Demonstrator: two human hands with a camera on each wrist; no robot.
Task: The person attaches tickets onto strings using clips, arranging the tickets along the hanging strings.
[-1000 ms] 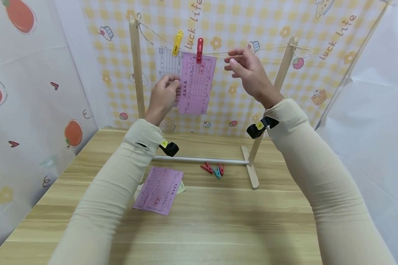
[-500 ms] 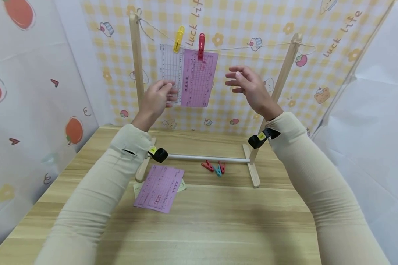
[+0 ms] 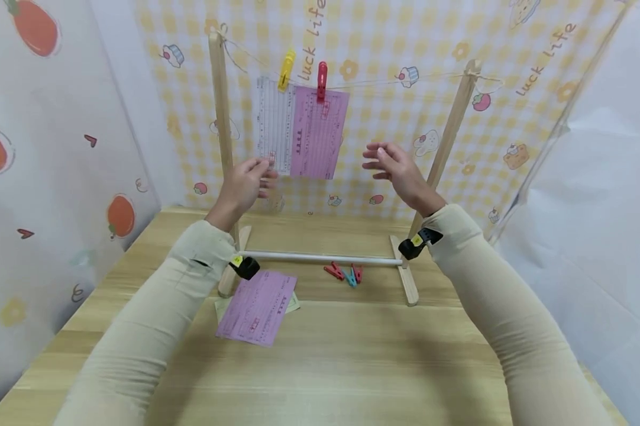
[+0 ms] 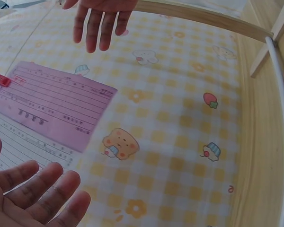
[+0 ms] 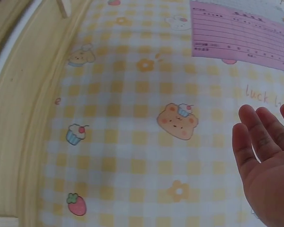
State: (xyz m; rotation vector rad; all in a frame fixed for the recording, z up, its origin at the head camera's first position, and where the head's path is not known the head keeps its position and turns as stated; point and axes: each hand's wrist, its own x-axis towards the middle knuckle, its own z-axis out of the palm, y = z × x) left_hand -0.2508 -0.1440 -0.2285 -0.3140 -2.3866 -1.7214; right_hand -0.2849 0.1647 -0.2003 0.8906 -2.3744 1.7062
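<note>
A white printed form [image 3: 275, 127] and a pink printed form [image 3: 317, 133] hang side by side from a string [image 3: 389, 83]. The yellow clothespin [image 3: 286, 70] pinches the white form and the red clothespin [image 3: 322, 81] the pink one. My left hand [image 3: 245, 184] is held in the air at the white form's lower left, fingers relaxed and holding nothing. To the right of the pink form, apart from it, my right hand [image 3: 397, 171] hovers with loosely spread fingers and nothing in it. Both palms face inward; the left wrist view shows the left fingers [image 4: 47, 189] extended.
The string runs between two wooden posts [image 3: 450, 127] joined low down by a white rod [image 3: 320, 257]. On the table [image 3: 341, 367] lie another pink form [image 3: 258, 307] over a pale green paper [image 3: 293, 303], and several red and blue clothespins [image 3: 349, 277]. A checkered cloth [image 3: 373, 195] hangs behind.
Both hands have come down from near the string and the hanging forms. The left hand has drawn away leftward from the white form. The forms still hang from their clothespins.
</note>
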